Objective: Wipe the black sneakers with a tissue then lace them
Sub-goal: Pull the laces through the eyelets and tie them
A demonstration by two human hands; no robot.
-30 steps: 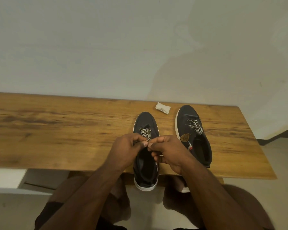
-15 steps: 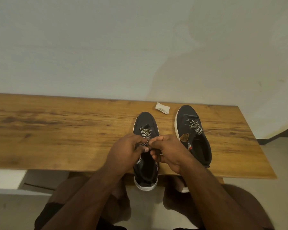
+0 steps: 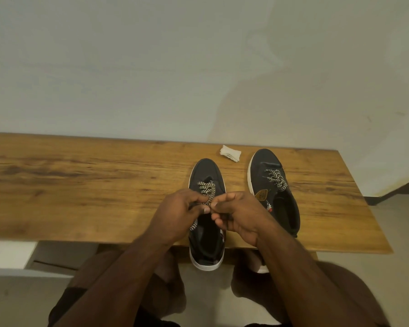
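Both hands meet over the near sneaker at the table edge — left hand and right hand pinching its striped lace; tissue lies beyond — beside the other sneaker.

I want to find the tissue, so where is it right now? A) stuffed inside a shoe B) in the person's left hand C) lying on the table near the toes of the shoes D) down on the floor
C: the folded white tissue lies on the wooden table, apart from both hands, just beyond the toes of the two black sneakers.
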